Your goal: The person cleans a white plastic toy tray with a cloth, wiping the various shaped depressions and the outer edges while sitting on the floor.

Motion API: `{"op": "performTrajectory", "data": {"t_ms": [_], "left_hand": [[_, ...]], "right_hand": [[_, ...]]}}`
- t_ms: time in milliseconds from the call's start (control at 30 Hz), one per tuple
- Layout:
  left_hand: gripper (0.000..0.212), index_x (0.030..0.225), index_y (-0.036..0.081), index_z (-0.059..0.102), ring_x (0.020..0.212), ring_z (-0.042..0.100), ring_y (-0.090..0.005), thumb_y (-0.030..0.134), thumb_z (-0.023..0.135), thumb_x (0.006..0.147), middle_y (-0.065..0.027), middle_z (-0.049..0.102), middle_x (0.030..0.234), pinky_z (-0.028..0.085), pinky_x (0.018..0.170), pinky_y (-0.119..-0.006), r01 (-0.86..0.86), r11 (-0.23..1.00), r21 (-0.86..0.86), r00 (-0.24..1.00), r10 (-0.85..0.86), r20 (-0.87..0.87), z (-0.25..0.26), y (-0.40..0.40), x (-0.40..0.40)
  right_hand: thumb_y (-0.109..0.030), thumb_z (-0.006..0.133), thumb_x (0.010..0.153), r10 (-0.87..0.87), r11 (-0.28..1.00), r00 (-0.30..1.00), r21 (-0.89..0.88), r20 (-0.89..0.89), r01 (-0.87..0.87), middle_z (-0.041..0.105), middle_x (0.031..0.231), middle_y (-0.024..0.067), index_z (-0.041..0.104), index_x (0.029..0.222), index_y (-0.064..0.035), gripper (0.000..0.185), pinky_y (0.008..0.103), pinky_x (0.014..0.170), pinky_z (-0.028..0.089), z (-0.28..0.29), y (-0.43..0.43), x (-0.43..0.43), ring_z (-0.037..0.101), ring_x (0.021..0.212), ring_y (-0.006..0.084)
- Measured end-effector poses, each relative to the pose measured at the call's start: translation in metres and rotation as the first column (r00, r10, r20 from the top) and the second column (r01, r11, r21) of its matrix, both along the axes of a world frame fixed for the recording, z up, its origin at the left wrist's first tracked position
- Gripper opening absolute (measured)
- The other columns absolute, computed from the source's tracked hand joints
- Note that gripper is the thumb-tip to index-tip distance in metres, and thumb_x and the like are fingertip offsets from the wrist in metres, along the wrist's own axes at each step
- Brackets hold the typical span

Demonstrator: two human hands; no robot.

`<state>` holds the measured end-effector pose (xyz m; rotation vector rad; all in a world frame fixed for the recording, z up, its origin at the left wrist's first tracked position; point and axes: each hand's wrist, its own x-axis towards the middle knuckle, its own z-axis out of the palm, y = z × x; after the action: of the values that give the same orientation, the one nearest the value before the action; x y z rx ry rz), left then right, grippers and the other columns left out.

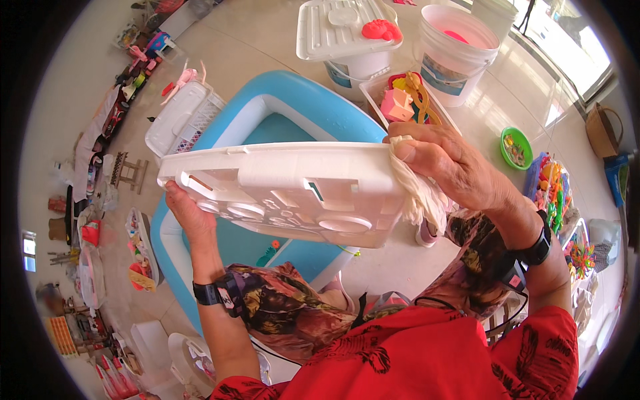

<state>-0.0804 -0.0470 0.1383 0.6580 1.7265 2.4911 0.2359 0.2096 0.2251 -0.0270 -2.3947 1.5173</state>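
Note:
A white moulded plastic tray or lid [295, 200] is tilted up in front of me, its recesses and round rings facing my side. My left hand [192, 210] grips its left end, with the thumb near the upper corner. At the opposite end, my right hand [445, 160] pinches a cream cloth [415, 185] against the tray's upper right corner. Part of the cloth hangs down past that corner. Beneath the tray stands a blue and white inflatable pool [280, 90]. A small green and red toy [269, 254] shows inside it.
Behind the pool stand a lidded white bucket [345, 30], an open white bucket [455, 60] and a box of toys [440, 120]. A white lidded basket [182, 117] is at the left. A green bowl [516, 148] and bright plastic toys [552, 192] lie at the right.

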Motion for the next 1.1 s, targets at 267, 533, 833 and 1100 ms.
{"op": "performTrajectory", "data": {"t_ms": [267,533,833,1100], "left_hand": [[0.078,0.106,-0.001,0.058,0.088,0.059,-0.0125,0.061,0.08,0.064,-0.0027,0.06,0.097,0.048,0.079,-0.027,0.107,0.975,-0.194,0.948,-0.159,-0.276,0.003,0.012,0.026],[0.07,0.106,-0.001,0.06,0.087,0.057,-0.0103,0.056,0.08,0.069,-0.0013,0.061,0.095,0.047,0.079,-0.026,0.112,0.957,-0.268,0.943,-0.188,-0.276,0.015,0.024,0.04],[0.062,0.106,0.0,0.062,0.087,0.056,-0.0102,0.048,0.081,0.071,-0.0016,0.062,0.094,0.045,0.079,-0.025,0.171,0.947,-0.272,0.953,-0.229,-0.2,0.02,0.04,0.051],[0.059,0.103,0.001,0.063,0.083,0.056,-0.0095,0.046,0.082,0.071,-0.0012,0.063,0.091,0.046,0.075,-0.024,0.204,0.933,-0.295,0.959,-0.251,-0.13,0.015,0.037,0.051]], "right_hand": [[-0.032,0.039,0.101,0.131,0.985,0.947,0.07,0.292,-0.157,0.058,0.083,0.0201,0.057,0.095,0.0013,0.039,0.0401,0.07,0.046,-0.019,-0.015,-0.007,0.056,0.075,0.0347],[-0.033,0.044,0.099,-0.004,0.986,0.983,0.164,0.184,-0.027,0.061,0.083,0.0228,0.06,0.098,0.001,0.037,0.0437,0.07,0.048,-0.024,-0.025,-0.025,0.06,0.078,0.0391],[-0.03,0.046,0.098,0.018,0.991,0.979,0.127,0.202,-0.044,0.061,0.089,0.0198,0.059,0.098,0.0004,0.033,0.0411,0.073,0.046,-0.025,-0.009,-0.038,0.059,0.08,0.0354],[-0.019,0.056,0.091,-0.035,0.921,0.993,0.381,-0.109,0.074,0.063,0.094,0.0167,0.059,0.107,-0.0017,0.024,0.0393,0.077,0.049,-0.047,-0.003,-0.023,0.062,0.088,0.034]]}}
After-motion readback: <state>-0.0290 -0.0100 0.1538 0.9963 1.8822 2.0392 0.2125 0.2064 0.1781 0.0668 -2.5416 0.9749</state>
